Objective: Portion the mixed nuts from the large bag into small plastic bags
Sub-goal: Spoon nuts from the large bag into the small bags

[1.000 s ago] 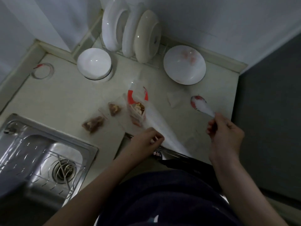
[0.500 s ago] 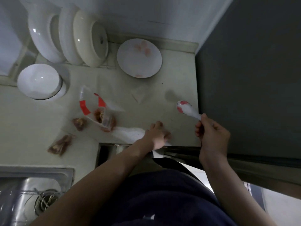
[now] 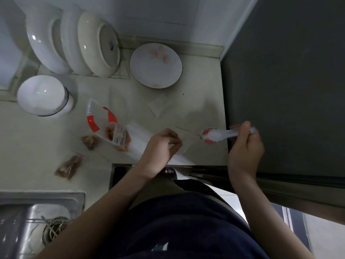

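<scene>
Pale counter (image 3: pixel 37 143) — stone, perhaps — white-tiled wall (image 3: pixel 168 15).

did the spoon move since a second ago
Yes. The spoon in the right hand has shifted away from the flat plate toward the right edge of the counter, and its handle now overhangs the dark panel.

A bare stretch of pale counter (image 3: pixel 196 105) lies open at centre right of the frame, below the round white plate with pink marks (image 3: pixel 155 66). Under it, the left hand (image 3: pixel 160 144) pinches a thin clear empty bag (image 3: pixel 186 141), and the right hand (image 3: pixel 244 150) holds a white and red spoon (image 3: pixel 216 135) jutting in. A tall dark panel (image 3: pixel 289 90) walls off the right side. Upright white dishes in a rack (image 3: pixel 74 43) and an upturned white bowl (image 3: pixel 42 95) fill the upper left. A large clear bag with red stripes (image 3: pixel 104 120) and small clear bags of nuts (image 3: pixel 69 166) crowd centre left, above the steel sink (image 3: pixel 37 212).
</scene>
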{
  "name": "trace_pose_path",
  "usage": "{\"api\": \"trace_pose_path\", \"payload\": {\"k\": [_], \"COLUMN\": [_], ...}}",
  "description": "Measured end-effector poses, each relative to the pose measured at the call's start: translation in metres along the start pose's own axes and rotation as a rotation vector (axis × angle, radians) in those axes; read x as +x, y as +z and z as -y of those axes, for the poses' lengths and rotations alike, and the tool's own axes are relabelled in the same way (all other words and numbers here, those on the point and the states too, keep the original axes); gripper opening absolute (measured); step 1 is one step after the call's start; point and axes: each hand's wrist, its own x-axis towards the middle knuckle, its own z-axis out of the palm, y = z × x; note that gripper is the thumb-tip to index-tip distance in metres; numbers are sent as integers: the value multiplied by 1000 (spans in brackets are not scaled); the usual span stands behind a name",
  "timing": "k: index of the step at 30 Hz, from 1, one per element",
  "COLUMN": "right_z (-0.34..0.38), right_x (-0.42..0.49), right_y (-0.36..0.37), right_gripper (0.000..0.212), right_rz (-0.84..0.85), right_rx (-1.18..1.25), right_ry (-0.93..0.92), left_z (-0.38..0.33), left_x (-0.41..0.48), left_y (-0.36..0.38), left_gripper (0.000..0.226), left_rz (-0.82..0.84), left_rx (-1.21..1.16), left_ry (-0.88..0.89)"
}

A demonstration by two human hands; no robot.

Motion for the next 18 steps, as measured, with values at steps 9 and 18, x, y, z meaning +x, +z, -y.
{"api": "trace_pose_path", "payload": {"k": [9, 18], "right_z": [20, 18], "right_x": [-7, -16], "right_y": [30, 49], "right_gripper": [25, 5], "right_rz": [401, 814], "right_rx": [-27, -227], "right_ry": [-184, -268], "left_z": [-7, -23], "left_x": [-28, -47], "left_y": [-53, -69], "left_gripper": [15, 27], "left_rz": [-147, -152], "left_rx": [405, 566], "left_ry": [402, 294]}}
